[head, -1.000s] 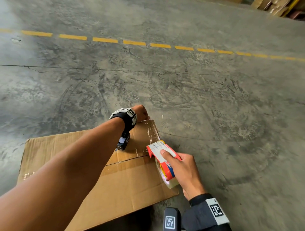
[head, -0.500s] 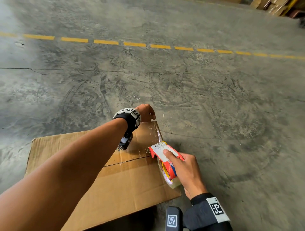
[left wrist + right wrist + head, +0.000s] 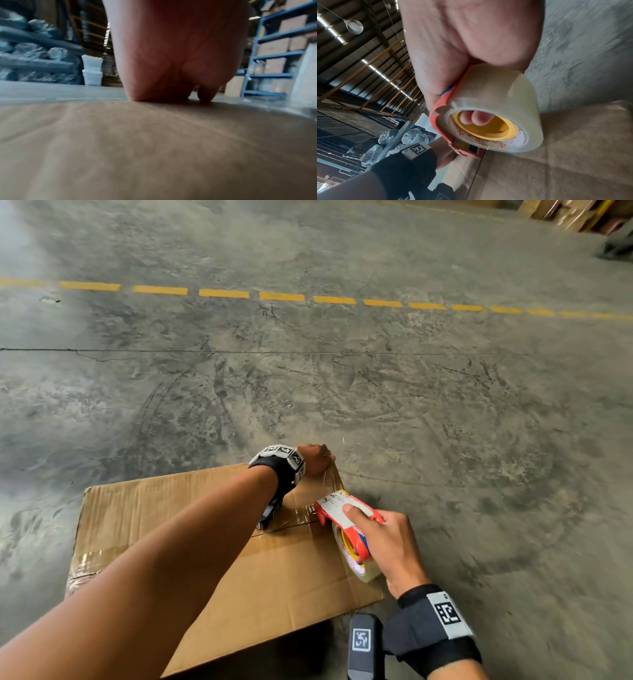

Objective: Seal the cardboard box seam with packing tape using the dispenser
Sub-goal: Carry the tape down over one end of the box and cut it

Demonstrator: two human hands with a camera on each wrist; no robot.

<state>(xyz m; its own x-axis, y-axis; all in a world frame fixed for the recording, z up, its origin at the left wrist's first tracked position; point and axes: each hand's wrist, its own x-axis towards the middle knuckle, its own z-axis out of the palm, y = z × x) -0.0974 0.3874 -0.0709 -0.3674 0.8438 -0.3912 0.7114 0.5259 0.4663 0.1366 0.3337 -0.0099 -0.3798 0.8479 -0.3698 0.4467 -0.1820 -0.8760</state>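
dispenser point(image 3: 346, 510) nose toward 11 o'clock (roll trailing) | my right hand point(image 3: 387, 546) grips it | my left hand point(image 3: 317, 458) presses box point(image 3: 274, 570) edge, fingers unclear

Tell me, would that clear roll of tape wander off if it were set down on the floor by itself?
Probably, on its edge: the tape roll is round and wide, so it should roll freely on smooth concrete. Laid flat on its side it would likely stay put. Here the red dispenser gripped by the right hand keeps it steady, and it looks light enough for one hand.
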